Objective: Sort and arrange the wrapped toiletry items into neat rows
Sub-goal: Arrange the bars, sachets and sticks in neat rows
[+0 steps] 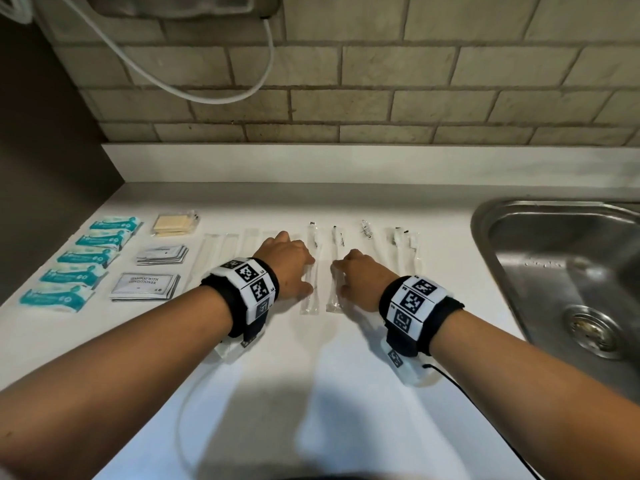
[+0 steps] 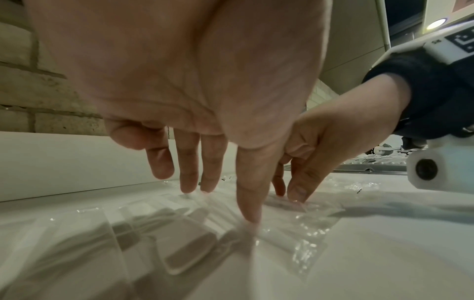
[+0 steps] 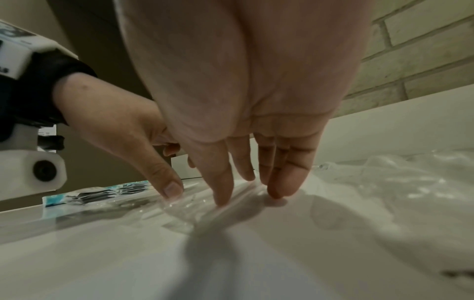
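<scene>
In the head view, five teal packets [image 1: 79, 259] lined the left edge, three sachet stacks [image 1: 162, 254] beside them. At centre the left hand [image 1: 285, 261] and right hand [image 1: 360, 277] each pressed straight fingers on a clear sleeve [image 1: 309, 285]; the sleeve count was unclear. The sink [image 1: 519, 216] was cut off at right.

In the left wrist view, the spread fingertips [image 2: 250, 211] touched blurred film.

In the right wrist view, the fingers [image 3: 223, 190] stood straight on the wrapper [image 3: 189, 211].

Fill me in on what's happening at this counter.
A person is lining up wrapped toiletries on the white counter. The left hand and right hand each press fingertips on a clear-wrapped packet, side by side. Teal packets and sachets already sit in rows at left.
</scene>
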